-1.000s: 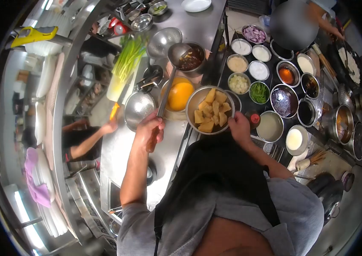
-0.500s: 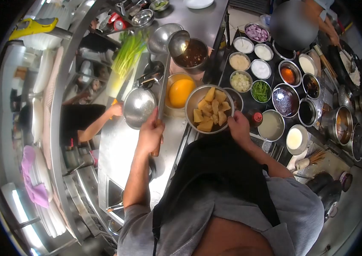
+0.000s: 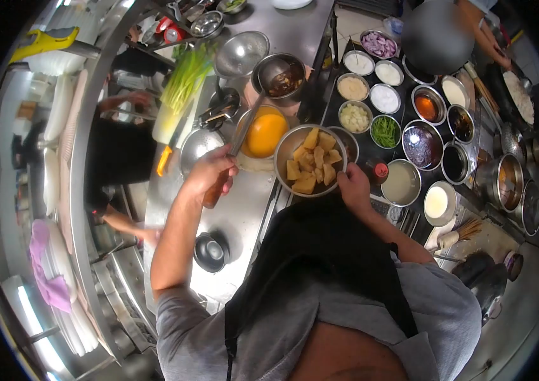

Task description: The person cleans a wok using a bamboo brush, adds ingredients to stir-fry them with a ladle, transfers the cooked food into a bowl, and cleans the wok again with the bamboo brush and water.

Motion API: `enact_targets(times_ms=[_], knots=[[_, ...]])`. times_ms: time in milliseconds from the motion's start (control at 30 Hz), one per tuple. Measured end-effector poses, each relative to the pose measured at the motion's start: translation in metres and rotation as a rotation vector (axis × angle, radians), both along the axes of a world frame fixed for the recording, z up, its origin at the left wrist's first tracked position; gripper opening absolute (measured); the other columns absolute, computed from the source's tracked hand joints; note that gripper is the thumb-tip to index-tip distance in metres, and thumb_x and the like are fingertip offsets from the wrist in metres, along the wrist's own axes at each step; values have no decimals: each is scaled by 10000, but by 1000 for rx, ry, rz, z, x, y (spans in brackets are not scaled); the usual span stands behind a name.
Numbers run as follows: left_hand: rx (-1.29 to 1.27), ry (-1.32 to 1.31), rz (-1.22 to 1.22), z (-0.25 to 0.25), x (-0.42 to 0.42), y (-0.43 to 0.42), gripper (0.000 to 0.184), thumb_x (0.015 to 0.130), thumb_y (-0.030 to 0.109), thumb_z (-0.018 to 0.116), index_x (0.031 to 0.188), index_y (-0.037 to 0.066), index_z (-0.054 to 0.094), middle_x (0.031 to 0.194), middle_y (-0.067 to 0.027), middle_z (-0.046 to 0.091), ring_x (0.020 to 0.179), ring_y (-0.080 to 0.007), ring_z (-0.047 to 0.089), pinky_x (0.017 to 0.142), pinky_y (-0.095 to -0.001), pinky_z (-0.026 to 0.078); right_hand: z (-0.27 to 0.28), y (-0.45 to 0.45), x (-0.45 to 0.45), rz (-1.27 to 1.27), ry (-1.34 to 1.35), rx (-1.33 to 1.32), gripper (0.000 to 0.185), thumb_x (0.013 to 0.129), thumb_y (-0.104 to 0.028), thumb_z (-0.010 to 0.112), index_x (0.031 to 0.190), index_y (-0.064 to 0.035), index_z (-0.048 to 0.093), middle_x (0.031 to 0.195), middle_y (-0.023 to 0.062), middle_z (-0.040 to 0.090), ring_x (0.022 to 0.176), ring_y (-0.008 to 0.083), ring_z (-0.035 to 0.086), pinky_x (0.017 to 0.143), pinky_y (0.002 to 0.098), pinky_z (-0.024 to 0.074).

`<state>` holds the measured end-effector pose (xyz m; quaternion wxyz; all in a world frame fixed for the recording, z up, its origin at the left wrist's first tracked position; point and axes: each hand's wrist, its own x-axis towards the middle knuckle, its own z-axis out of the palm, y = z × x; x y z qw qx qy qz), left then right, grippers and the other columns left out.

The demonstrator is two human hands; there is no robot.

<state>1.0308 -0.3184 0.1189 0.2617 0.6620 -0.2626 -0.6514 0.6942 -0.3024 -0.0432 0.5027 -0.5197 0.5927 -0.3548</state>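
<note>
Perhaps left hand's [image 3: 213,170] ladle [image 3: 246,124] touches sauce [image 3: 293,82].

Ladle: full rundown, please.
The ladle has a long, straight, metal-looking handle ending in a brown, wood-like grip. The left hand is closed around its near end, partly covering it. The handle slants away to the right, passing over the edge of the container of orange food. The round head is at the mouth of the metal pot of dark sauce; whether it touches pot or sauce can't be told.
</note>
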Motion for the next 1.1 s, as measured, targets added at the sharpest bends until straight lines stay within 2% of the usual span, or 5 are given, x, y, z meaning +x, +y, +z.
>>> enact_targets(times_ms=[133, 400, 733, 833, 1100], knots=[[69, 358, 234, 0, 2, 2, 307, 951, 146, 553, 1251, 187, 501, 745, -8, 536, 455, -109, 428, 397, -248, 336, -1, -2, 0, -17, -23, 64, 201, 918, -155, 607, 888, 42, 579, 718, 137, 608, 655, 197, 585, 628, 378, 478], [-36, 694, 441, -42, -6, 32, 46, 1002, 165, 520, 1032, 185, 551, 747, 19, 523, 429, -83, 440, 345, -247, 362, -28, -5, 0, -30, -70, 28, 196, 905, -153, 622, 874, 35, 579, 714, 141, 604, 652, 205, 586, 635, 380, 479], [-117, 751, 446, -68, -14, 56, 93, 992, 146, 537, 1078, 174, 559, 750, 9, 511, 420, -93, 426, 350, -260, 368, 9, -17, 14, -73, -139, 140, 184, 932, -132, 581, 886, 45, 589, 740, 92, 631, 705, 148, 650, 566, 308, 541], [-125, 769, 442, -71, -6, 59, 64, 995, 151, 531, 1057, 162, 540, 749, 7, 510, 421, -93, 425, 345, -259, 365, -5, -23, 34, -218, -430, 104, 182, 939, -123, 566, 909, 54, 594, 749, 91, 638, 682, 148, 673, 542, 298, 561], [-175, 876, 288, -59, 40, 65, 32, 984, 163, 540, 973, 161, 510, 752, 10, 531, 456, -108, 447, 358, -264, 355, -7, -58, 81, -346, -262, 96, 151, 941, -138, 538, 898, 3, 575, 672, 71, 606, 491, 163, 609, 411, 295, 491]])
